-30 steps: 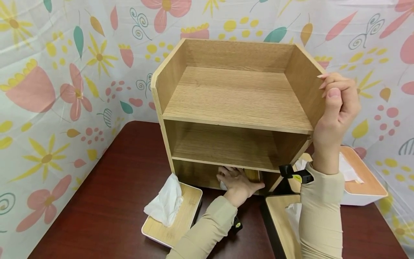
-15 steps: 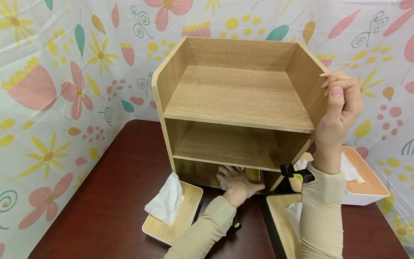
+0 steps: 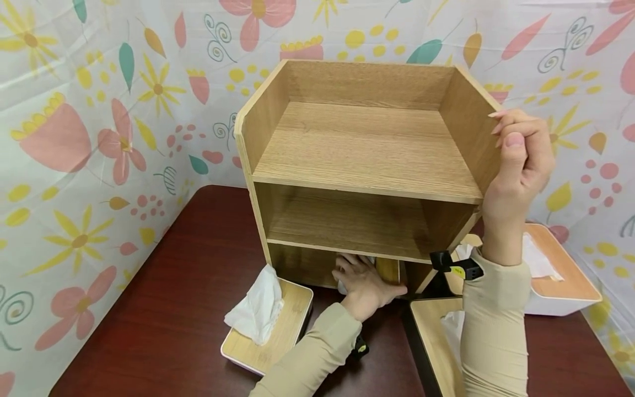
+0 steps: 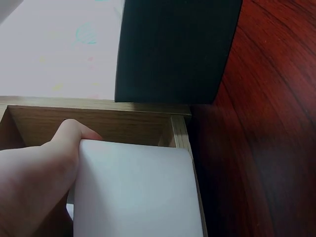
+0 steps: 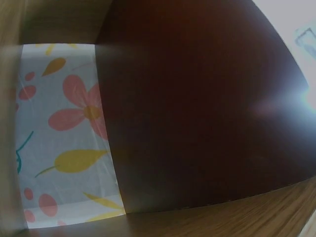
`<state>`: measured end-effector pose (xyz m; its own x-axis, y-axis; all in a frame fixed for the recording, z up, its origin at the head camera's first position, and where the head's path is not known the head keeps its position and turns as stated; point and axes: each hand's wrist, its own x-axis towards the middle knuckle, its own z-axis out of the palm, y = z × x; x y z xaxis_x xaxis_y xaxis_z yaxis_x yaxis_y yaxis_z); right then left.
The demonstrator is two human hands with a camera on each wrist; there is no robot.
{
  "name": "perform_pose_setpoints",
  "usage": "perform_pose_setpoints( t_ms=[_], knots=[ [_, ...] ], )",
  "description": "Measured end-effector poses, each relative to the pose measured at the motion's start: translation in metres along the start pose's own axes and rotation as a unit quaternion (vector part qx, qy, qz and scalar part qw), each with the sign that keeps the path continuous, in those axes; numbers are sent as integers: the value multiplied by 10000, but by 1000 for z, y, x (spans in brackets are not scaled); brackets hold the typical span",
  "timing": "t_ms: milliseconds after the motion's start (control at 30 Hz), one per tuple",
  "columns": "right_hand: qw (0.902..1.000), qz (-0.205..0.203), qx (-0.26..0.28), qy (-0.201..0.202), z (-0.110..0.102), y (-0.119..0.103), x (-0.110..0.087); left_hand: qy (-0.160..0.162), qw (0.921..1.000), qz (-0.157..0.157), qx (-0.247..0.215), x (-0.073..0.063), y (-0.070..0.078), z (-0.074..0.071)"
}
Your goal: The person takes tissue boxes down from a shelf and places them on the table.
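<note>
A three-level wooden shelf (image 3: 367, 146) stands on the table. My left hand (image 3: 364, 286) reaches into its bottom compartment over a tissue box (image 3: 388, 269) with a wood-coloured top. In the left wrist view the thumb of my left hand (image 4: 44, 168) bends against the corner of the box's smooth white side (image 4: 138, 192); the other fingers are hidden there. Up at the right, my right hand (image 3: 521, 151) holds the upper edge of the shelf's right side panel, fingertips curled at the rim.
Left of the shelf front lies a tissue box (image 3: 283, 314) with a tissue sticking out. A black-sided tissue box (image 3: 436, 331) stands right of my left hand. Behind my right forearm is a larger white box (image 3: 565, 281) with an orange-brown top. A patterned curtain (image 3: 149, 138) hangs behind the table (image 3: 163, 309).
</note>
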<state>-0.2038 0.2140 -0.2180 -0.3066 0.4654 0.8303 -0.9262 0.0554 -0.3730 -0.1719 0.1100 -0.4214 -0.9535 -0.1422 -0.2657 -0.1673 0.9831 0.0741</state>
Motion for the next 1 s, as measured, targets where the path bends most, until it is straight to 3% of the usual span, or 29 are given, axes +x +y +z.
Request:
perform_pose_setpoints(
  t_ms=[433,1000],
  knots=[
    [10000,-45,54,-22,-1,1,0,-52,9999,95,-16,-4,-4,0],
    [9999,22,122,33,0,3,1,200,9996,146,-125,-10,-11,2]
  ],
)
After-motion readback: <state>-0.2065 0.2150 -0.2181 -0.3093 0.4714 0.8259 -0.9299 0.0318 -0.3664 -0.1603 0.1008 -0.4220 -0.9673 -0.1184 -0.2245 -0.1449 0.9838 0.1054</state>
